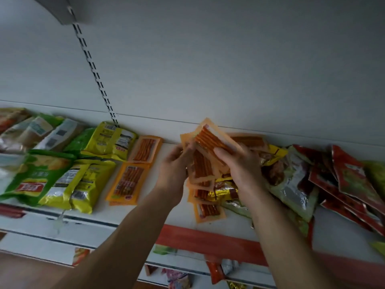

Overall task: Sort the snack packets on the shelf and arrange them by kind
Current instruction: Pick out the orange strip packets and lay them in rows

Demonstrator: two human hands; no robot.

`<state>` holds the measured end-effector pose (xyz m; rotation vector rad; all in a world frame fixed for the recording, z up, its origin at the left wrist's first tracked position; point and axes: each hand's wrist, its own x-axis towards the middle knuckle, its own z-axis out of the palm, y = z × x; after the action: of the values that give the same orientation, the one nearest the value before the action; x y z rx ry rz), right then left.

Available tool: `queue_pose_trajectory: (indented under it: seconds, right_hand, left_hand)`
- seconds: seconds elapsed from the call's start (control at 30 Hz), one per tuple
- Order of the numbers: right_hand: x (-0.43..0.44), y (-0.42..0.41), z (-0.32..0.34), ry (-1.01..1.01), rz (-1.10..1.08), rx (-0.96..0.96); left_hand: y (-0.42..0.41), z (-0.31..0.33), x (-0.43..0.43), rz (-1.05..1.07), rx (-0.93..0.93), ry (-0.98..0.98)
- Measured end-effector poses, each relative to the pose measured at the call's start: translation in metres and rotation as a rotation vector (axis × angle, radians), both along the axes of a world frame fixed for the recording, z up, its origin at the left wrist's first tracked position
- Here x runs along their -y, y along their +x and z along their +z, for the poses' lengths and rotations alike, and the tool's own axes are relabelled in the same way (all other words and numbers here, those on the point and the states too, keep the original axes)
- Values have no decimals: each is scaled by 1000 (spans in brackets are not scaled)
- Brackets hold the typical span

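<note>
Several orange packets (208, 140), each with long orange sticks seen through a clear window, are gripped as a fanned bundle by the left hand (177, 163) and the right hand (241, 165) above the middle of the shelf (235, 221). Two flat orange packets (143, 150) are laid just left of the hands, beside yellow packets (108, 140). Red packets (350, 180) are piled toward the right end.

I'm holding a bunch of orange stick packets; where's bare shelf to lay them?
Bare shelf between the laid orange packets and the left hand; another patch at the front, below the red packets. Crowded: green bags far left, mixed pile under the right hand.
</note>
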<state>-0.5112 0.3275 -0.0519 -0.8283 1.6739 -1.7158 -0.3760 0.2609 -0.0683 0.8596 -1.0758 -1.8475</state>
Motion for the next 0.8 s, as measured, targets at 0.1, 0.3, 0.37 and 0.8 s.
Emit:
queue_pose_trajectory:
  seconds: [0.1,0.3,0.37,0.8]
  right_hand:
    - [-3,6,-2,30,118,-60]
    - [-8,16,6,54,250,-46]
    - [-8,0,11,-38,0,-58]
    - [7,-63,12,397,-114,-1132]
  left_hand:
    - [2,8,-12,-33,-34,27]
    - [13,1,-16,65,-57,-52]
    - [22,-1,-11,74,-108,36]
    - [4,4,-24,-31,-62,181]
